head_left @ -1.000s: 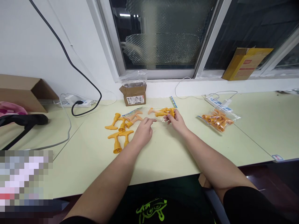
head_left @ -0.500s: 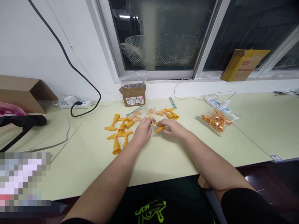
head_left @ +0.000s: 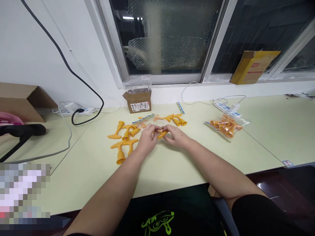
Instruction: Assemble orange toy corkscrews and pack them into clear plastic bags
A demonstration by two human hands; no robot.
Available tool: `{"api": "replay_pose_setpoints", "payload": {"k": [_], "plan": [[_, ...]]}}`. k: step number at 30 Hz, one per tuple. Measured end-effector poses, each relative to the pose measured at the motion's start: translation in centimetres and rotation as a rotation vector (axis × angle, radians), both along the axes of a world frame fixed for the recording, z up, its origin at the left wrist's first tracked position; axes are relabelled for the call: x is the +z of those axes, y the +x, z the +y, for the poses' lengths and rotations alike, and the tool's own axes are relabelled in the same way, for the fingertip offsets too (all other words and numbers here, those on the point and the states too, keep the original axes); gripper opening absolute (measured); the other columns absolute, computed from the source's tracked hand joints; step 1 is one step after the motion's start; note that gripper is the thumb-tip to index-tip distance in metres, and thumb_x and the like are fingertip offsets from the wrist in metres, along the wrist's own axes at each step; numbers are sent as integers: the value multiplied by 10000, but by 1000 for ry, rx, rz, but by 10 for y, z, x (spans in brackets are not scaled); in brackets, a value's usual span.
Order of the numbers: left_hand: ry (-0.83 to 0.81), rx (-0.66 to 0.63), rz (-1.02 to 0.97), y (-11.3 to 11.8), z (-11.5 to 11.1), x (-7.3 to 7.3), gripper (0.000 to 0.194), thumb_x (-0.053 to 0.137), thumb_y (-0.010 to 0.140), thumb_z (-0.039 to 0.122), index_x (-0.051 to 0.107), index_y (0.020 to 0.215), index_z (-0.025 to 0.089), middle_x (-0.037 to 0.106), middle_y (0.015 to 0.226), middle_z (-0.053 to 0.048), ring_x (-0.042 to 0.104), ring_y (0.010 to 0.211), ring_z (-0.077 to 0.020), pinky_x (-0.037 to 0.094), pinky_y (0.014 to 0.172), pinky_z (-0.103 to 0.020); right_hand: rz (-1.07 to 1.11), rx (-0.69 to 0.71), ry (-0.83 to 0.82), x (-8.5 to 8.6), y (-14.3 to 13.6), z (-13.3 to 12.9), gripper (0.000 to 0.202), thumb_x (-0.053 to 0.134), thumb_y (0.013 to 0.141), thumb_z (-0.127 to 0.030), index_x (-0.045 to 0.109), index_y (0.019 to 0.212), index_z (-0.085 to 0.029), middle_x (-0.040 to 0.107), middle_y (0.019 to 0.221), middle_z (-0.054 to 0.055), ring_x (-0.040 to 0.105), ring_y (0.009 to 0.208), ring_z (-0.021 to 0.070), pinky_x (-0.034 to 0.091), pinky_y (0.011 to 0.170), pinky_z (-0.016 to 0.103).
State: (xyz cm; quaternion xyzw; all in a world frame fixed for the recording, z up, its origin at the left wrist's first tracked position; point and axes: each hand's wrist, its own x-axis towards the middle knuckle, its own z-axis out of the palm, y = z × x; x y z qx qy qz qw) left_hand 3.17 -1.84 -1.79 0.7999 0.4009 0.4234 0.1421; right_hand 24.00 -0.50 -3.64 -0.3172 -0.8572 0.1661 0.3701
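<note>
Between my two hands is a yellow T-shaped piece [head_left: 162, 134], partly hidden by the fingers. My right hand [head_left: 176, 136] pinches it from the right. My left hand [head_left: 148, 136] has its fingers closed round the other end of the same piece. Several yellow T-handled pieces with flared cups [head_left: 120, 155] lie on the table just left of my left hand. More yellow pieces [head_left: 176, 120] lie behind my hands, near clear plastic bags with printed blue-green strips [head_left: 180, 108].
A filled clear bag of yellow pieces [head_left: 226, 127] lies to the right. A small open cardboard box [head_left: 139, 101] stands by the window. Power strips [head_left: 225, 108], cables, a large carton [head_left: 19, 100] and a black stand [head_left: 29, 129] are around the table.
My hands have come closer together, and the yellow piece between them has moved left. The bag strip behind my left hand has shifted slightly. The camera view has moved a little.
</note>
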Motion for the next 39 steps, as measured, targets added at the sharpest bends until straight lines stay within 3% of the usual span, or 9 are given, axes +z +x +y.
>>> {"api": "replay_pose_setpoints", "payload": {"k": [3,7,10,18,22,28,31,35,39], "plan": [[39,7,-24,-1,1,0,252,490,893,41,649,1007,201,640,988,-51,627,958,-184,530,887,-327,14,-24,-17,1,3,1,211,592,930,-233,606,1136,-191,680,1217,141,662,1149,243,558,962,423],[71,-10,-46,0,1,-1,263,501,871,19,658,965,208,647,967,-42,626,930,-184,526,868,-331,3,-126,-3,-6,4,6,200,583,932,-189,652,1120,-202,576,1369,173,523,1376,282,568,955,434],[64,-15,-50,1,0,-2,263,498,881,23,663,964,211,637,962,-43,625,933,-184,522,862,-330,-35,-193,-42,-10,0,7,260,591,929,-160,700,1160,-209,472,1499,181,536,1374,286,562,982,438],[83,-7,-36,2,-4,4,226,483,898,42,639,932,202,616,934,-40,611,919,-183,504,860,-324,-192,-27,-68,-12,-11,2,501,457,977,-111,561,1452,-232,382,1608,142,568,1337,230,488,1103,399],[59,-71,54,6,-9,4,269,462,868,16,638,945,204,626,973,-46,615,937,-187,492,852,-319,-233,-128,-84,-14,-21,-1,451,468,1002,-170,526,1447,-220,457,1476,149,668,1030,186,542,978,373],[50,-20,161,10,-12,3,287,468,805,-6,638,914,200,613,934,-52,590,888,-206,474,804,-331,-277,-387,-139,-9,-30,-4,352,483,1034,-288,591,1359,-207,507,1202,106,558,695,120,525,808,320],[35,-53,148,10,-12,2,312,463,791,-16,642,927,200,598,940,-51,584,890,-202,478,803,-325,-325,-390,-146,-9,-31,-3,248,529,1011,-279,683,1189,-203,529,1122,88,544,685,125,496,754,292],[8,-130,108,11,-13,2,354,446,782,-30,647,959,202,597,975,-51,590,918,-193,488,827,-319,-374,-270,-144,-14,-30,0,185,572,965,-187,698,1101,-192,637,971,60,615,816,175,476,785,280],[-12,-222,135,12,-15,3,364,446,757,-38,649,934,207,612,945,-42,599,913,-193,491,819,-315,-408,-217,-135,-16,-29,0,145,588,927,-165,703,1014,-181,695,1048,80,650,953,205,486,840,291]]}}
